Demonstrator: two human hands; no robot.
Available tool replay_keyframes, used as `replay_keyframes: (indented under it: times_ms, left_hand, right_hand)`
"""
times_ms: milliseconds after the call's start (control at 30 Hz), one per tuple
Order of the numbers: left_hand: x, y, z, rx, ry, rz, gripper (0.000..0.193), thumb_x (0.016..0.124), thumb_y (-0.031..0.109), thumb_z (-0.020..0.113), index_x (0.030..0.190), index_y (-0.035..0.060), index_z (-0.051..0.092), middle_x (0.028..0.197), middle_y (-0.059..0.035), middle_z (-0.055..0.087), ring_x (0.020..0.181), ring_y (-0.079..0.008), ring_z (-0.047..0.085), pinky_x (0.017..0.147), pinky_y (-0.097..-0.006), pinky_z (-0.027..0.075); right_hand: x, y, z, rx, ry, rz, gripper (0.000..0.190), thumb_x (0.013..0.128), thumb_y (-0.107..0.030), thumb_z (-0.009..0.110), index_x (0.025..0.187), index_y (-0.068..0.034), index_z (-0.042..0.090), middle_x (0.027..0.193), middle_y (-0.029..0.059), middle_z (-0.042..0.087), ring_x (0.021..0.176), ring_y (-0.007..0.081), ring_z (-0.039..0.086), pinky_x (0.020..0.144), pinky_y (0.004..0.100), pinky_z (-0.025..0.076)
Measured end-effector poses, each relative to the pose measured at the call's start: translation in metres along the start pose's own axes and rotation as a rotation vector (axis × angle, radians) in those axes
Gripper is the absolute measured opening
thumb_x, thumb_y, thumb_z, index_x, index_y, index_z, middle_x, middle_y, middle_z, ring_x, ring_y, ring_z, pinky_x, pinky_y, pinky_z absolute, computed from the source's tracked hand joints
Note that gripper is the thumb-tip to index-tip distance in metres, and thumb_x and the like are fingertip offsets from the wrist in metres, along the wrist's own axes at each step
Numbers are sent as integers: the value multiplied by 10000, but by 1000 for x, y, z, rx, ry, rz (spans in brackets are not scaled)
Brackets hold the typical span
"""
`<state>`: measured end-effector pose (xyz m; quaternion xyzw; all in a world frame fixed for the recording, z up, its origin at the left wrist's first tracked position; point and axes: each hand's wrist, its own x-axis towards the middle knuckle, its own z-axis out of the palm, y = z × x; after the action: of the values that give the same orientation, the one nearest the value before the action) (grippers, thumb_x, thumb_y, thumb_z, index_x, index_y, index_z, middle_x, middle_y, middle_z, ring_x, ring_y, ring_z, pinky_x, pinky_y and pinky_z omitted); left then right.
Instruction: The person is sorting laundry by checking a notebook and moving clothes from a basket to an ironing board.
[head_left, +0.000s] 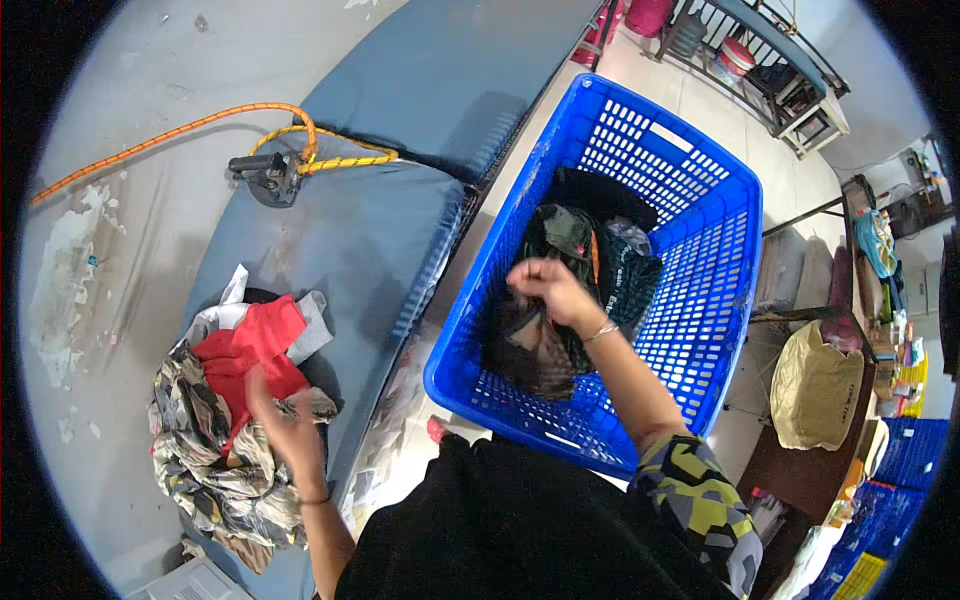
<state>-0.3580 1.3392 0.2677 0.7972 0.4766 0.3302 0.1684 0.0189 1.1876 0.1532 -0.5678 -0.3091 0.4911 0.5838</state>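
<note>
My left hand (289, 431), blurred, is beside a heap of clothes on a blue-grey padded bench (360, 247). In that heap a red garment (251, 349) lies on top of camouflage-patterned clothing (202, 450), with white and grey cloth around it. Its fingers look spread, near the red cloth. My right hand (551, 289), a bracelet at its wrist, is over a large blue plastic laundry basket (442, 330) with slotted walls. Its fingers are curled; whether they hold any cloth cannot be told. Dark and camouflage clothes (566, 225) lie inside the basket below it.
A rope-tied metal tool (274, 176) with a black handle lies on the bench against the stained wall, its orange rope (180, 131) running left. At the right are a shelf frame (847, 255), a tan bag (817, 386) and blue crates (911, 450). A small table (817, 124) stands beyond.
</note>
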Motion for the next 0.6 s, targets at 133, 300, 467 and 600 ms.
replay_keyframes:
  times_ms: [133, 300, 467, 600]
  left_hand:
    - [32, 108, 80, -454, -579, 119, 907, 646, 179, 789, 1369, 13, 267, 1397, -176, 305, 1267, -274, 335, 1018, -385, 298]
    - [78, 219, 122, -1336, -876, 83, 987, 630, 29, 758, 1401, 39, 142, 1367, -103, 321, 1269, -177, 299, 1053, -319, 242]
    - [122, 214, 87, -1175, -1043, 262, 638, 676, 52, 750, 1240, 11, 455, 1091, -15, 573, 998, -108, 521, 903, -262, 395]
    - [137, 214, 41, -1069, -1032, 291, 762, 693, 126, 751, 1318, -28, 343, 1258, -83, 463, 1140, -147, 440, 962, -298, 353]
  right_hand:
    - [-14, -173, 29, 200, -158, -382, 212, 806, -124, 611, 967, 15, 606, 876, 25, 604, 823, 113, 554, 775, 242, 438]
    - [-26, -296, 56, 45, -249, -689, 287, 762, -95, 622, 1028, 8, 593, 953, 31, 604, 864, 98, 544, 785, 224, 433]
    - [-50, -339, -3, -276, -47, -820, 322, 691, -1, 554, 1009, 18, 601, 1007, 74, 619, 945, 153, 567, 868, 254, 423]
    - [-45, -357, 20, -565, -330, -779, 311, 654, -32, 519, 944, 35, 609, 958, 74, 629, 928, 158, 572, 864, 267, 426]
